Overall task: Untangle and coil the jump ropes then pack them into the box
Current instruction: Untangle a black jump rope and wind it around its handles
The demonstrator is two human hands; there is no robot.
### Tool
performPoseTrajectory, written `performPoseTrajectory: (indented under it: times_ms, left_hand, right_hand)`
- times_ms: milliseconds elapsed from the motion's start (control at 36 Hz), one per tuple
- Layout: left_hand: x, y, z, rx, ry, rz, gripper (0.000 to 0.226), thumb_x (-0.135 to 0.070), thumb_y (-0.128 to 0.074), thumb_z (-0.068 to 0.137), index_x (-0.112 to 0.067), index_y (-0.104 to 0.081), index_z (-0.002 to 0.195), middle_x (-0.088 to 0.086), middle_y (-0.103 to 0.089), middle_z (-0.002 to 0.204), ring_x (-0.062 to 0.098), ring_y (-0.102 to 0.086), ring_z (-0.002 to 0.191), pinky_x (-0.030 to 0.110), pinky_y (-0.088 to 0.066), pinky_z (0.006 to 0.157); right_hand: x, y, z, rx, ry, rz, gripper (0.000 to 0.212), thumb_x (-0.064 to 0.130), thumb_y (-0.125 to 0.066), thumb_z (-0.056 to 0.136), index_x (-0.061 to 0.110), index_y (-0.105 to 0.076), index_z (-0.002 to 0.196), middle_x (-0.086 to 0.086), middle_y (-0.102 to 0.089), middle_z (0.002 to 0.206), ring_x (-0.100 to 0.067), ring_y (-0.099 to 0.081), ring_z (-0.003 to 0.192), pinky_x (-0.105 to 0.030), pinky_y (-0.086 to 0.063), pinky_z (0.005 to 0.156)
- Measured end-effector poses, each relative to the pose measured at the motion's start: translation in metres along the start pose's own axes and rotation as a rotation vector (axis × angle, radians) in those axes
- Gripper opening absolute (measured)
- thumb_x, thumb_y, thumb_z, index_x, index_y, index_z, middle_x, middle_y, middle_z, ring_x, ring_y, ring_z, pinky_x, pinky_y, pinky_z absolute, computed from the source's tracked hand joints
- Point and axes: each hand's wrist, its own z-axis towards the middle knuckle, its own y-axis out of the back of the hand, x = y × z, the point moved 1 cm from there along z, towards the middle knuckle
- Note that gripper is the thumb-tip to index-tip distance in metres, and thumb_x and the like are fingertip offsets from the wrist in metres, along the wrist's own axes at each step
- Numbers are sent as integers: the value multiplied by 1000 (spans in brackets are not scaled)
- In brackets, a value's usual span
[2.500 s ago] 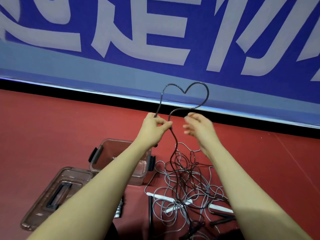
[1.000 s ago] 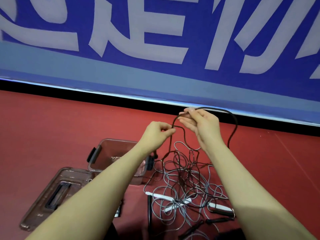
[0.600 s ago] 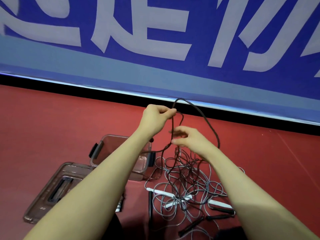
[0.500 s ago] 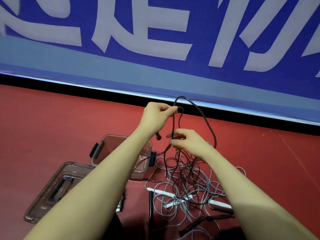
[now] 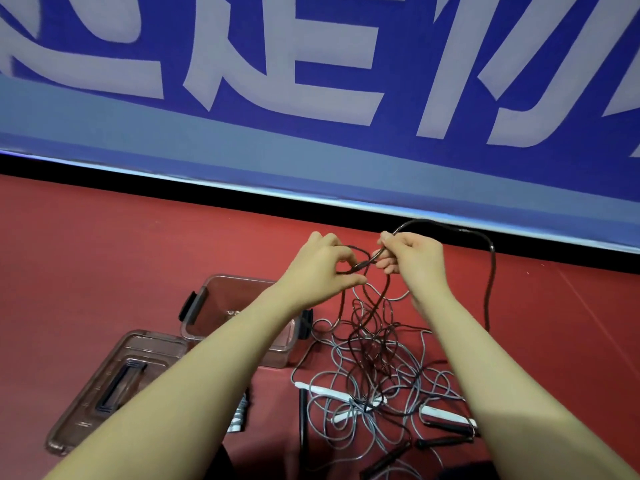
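Note:
A tangle of dark and grey jump ropes (image 5: 375, 372) lies on the red floor, with white handles (image 5: 446, 416) and black handles (image 5: 441, 441) among the strands. My left hand (image 5: 320, 268) and my right hand (image 5: 414, 261) are raised close together above the pile. Each pinches a stretch of the dark rope (image 5: 490, 271). From my right hand the dark rope arcs up and right, then hangs down to the floor. The clear box (image 5: 207, 308) stands open to the left of the pile, partly hidden by my left forearm.
The box's clear lid (image 5: 104, 389) with a dark handle lies on the floor left of the box. A blue banner with large white characters (image 5: 311, 81) stands upright behind a black strip along the floor's far edge. Red floor extends to both sides.
My right hand has risen from below my left hand to level with it. My left hand has dropped a little. The dark rope's loop now swings wider out to the right.

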Motion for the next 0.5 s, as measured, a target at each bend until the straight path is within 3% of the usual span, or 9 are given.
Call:
performPoseTrajectory:
  times_ms: [139, 222, 333, 444, 500]
  left_hand:
    - [-6, -6, 4, -107, -40, 49, 30, -39, -59, 90, -16, -73, 103, 3, -62, 96, 21, -38, 91, 35, -35, 87]
    - [-8, -3, 8, -208, 30, -11, 28, -35, -57, 92, -13, -75, 96, 6, -64, 92, 27, -42, 95, 34, -32, 86]
    - [-6, 5, 15, -302, 111, -57, 28, -35, -57, 92, -14, -75, 85, 7, -63, 86, 28, -43, 95, 35, -34, 85]
    - [-3, 12, 17, -285, 174, -30, 30, -35, -56, 93, -12, -75, 94, 9, -62, 93, 30, -43, 99, 38, -37, 87]
    - [-1, 10, 18, -228, 221, 70, 37, -40, -50, 95, -12, -70, 108, 11, -57, 106, 30, -40, 105, 35, -34, 90]
  right_hand:
    - [5, 0, 0, 26, -43, 130, 22, 18, -57, 94, 6, -65, 77, -3, -60, 62, -6, -55, 50, -16, -43, 49]
    - [6, 3, -1, 90, 40, -73, 38, 37, -56, 93, 1, -66, 88, 0, -57, 75, -9, -48, 64, -24, -38, 61]
    - [2, 3, -10, 326, 18, -377, 40, 45, -50, 93, 9, -66, 98, -3, -69, 100, -11, -60, 85, -30, -45, 80]
    - [-4, 3, -13, 478, 8, -445, 16, 24, -56, 94, 14, -66, 87, -8, -68, 86, -10, -53, 68, -21, -40, 60]
    - [-3, 2, -11, 490, -33, -351, 22, 16, -51, 97, 11, -63, 79, -6, -64, 72, -9, -56, 57, -21, -43, 51]
